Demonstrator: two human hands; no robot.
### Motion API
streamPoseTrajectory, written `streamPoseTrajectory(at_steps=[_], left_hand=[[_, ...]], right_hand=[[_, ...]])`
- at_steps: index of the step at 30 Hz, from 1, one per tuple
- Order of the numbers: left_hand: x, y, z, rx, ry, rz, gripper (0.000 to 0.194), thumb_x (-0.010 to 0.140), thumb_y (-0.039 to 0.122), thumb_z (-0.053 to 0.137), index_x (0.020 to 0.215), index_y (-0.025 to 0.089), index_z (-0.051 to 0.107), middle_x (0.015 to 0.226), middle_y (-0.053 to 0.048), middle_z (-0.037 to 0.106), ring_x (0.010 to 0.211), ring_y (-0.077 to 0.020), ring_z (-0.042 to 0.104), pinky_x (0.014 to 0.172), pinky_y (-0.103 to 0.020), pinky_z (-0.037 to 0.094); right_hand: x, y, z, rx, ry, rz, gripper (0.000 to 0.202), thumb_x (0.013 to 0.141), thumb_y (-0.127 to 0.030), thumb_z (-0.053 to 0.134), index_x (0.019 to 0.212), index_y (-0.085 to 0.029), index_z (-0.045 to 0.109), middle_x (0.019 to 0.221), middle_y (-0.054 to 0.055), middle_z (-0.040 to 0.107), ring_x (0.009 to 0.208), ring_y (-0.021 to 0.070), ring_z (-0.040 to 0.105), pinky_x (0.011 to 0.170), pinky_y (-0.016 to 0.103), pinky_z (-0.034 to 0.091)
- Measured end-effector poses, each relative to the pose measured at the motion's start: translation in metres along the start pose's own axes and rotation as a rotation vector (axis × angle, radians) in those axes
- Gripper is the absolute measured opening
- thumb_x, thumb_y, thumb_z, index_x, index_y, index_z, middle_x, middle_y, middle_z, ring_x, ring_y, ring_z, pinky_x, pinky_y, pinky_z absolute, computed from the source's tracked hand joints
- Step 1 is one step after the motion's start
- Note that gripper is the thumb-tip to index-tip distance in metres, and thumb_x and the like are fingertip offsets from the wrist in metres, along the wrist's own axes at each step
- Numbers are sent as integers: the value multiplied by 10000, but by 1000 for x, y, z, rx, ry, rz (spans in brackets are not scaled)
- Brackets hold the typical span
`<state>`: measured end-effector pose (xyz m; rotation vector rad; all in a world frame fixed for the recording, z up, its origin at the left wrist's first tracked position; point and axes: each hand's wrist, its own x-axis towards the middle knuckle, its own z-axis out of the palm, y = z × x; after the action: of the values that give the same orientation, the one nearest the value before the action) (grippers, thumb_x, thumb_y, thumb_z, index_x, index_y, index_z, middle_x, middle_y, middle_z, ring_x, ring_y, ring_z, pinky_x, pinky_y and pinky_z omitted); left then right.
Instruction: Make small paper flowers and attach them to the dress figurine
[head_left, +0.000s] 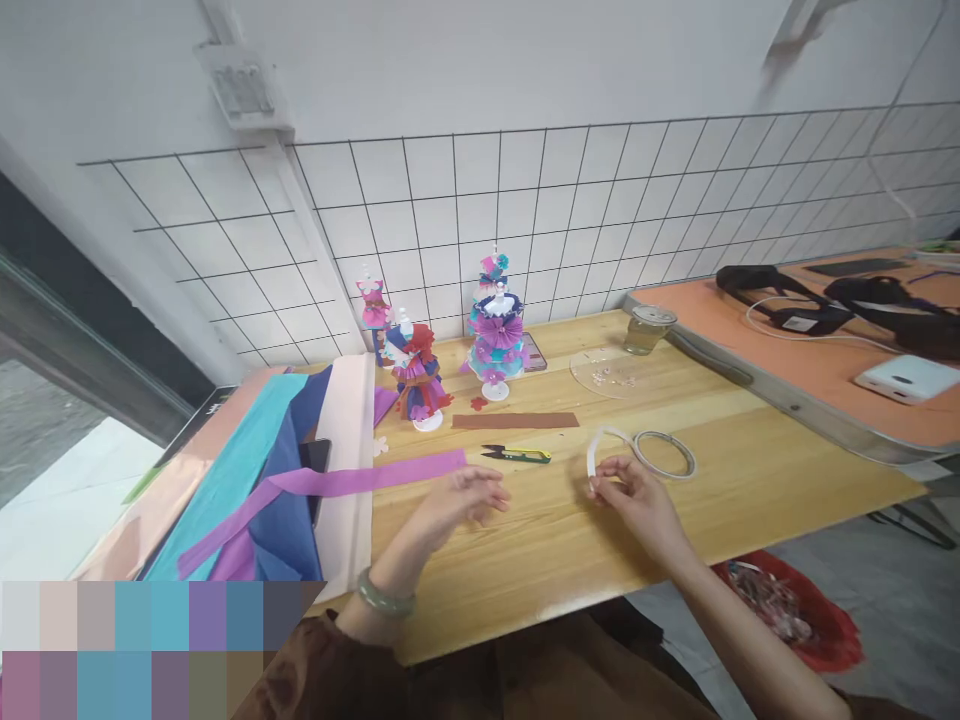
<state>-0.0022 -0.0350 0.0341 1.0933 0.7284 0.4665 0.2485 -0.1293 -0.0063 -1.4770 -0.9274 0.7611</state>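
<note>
My right hand (628, 492) pinches the end of a white strip of tape (592, 458), which curves back toward a thin tape roll (664, 455) lying on the table. My left hand (469, 497) hovers over the wood with its fingers apart and nothing in them. Just beyond it are green-handled thread snips (517, 455) and a brown paper strip (515, 421). A purple crepe strip (405, 470) runs from the left, its end close to my left hand.
Decorated paper figures (498, 345) stand at the back. Coloured paper sheets (277, 430) lie at the left. A lidded cup (649, 330) and a clear dish (589, 375) sit back right. A red bin (832, 625) is below the table's right edge.
</note>
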Motion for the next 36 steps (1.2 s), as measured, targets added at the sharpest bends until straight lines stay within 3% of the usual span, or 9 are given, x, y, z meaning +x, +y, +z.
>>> streamPoseTrajectory(at_steps=[4, 9, 13, 21, 23, 26, 28, 31, 36], left_hand=[[15, -15, 48, -24, -184, -125, 366, 647, 336, 657, 917, 101, 581, 1010, -143, 593, 895, -182, 571, 660, -253, 446], [48, -32, 78, -288, -292, -185, 195, 694, 275, 618, 778, 115, 544, 752, -61, 619, 665, -109, 584, 677, -253, 453], [67, -33, 88, -387, -286, -252, 129, 696, 140, 582, 796, 96, 514, 787, -128, 644, 729, -178, 628, 693, -290, 471], [69, -25, 80, -333, -252, -222, 454, 595, -4, 635, 1017, 95, 498, 794, -97, 645, 724, -163, 636, 700, -264, 486], [67, -24, 75, -301, -250, -183, 453, 597, 33, 660, 1019, 102, 510, 799, -93, 643, 737, -165, 636, 698, -261, 487], [65, -23, 67, -233, -227, -139, 492, 602, 91, 686, 1057, 110, 500, 816, -99, 642, 746, -175, 638, 707, -274, 486], [63, -22, 65, -181, -205, -130, 577, 594, 110, 701, 1120, 128, 464, 838, -97, 639, 728, -181, 641, 693, -284, 488], [60, -20, 65, -143, -204, -134, 695, 585, 126, 712, 1205, 163, 397, 866, -87, 630, 667, -181, 643, 645, -290, 490], [59, -22, 68, -127, -207, -91, 739, 598, 141, 704, 1251, 151, 359, 817, -83, 631, 628, -182, 641, 573, -258, 479]], right_hand=[[-36, 0, 14, -42, -70, -38, 219, 698, -371, 601, 761, -198, 483, 687, 1, 561, 605, 139, 576, 595, 262, 460], [-61, -4, 21, -262, -208, -166, 152, 785, -318, 499, 703, -192, 524, 676, 18, 564, 642, 147, 543, 625, 262, 439], [-72, -6, 22, -390, -265, -242, 126, 799, -265, 477, 738, -192, 560, 758, 35, 616, 722, 158, 569, 675, 264, 441], [-75, -18, 16, -467, -506, -356, 171, 831, -254, 435, 764, -200, 582, 742, 33, 632, 687, 133, 583, 633, 231, 459], [-65, -16, 4, -524, -447, -386, 172, 832, -282, 438, 817, -199, 588, 798, 49, 642, 739, 150, 592, 675, 253, 468], [-44, -4, -21, -680, -97, -399, 211, 819, -341, 444, 889, -192, 576, 915, 84, 631, 787, 189, 597, 683, 299, 477], [-31, 5, -36, -862, 53, -361, 272, 806, -365, 452, 987, -189, 552, 1014, 101, 599, 764, 204, 602, 647, 322, 481], [-17, 13, -47, -1041, 61, -348, 281, 810, -369, 433, 997, -202, 560, 1006, 84, 603, 789, 223, 608, 656, 340, 481], [-2, 11, -40, -1114, 21, -401, 260, 844, -313, 368, 911, -220, 602, 936, 60, 630, 798, 206, 615, 675, 317, 480]])
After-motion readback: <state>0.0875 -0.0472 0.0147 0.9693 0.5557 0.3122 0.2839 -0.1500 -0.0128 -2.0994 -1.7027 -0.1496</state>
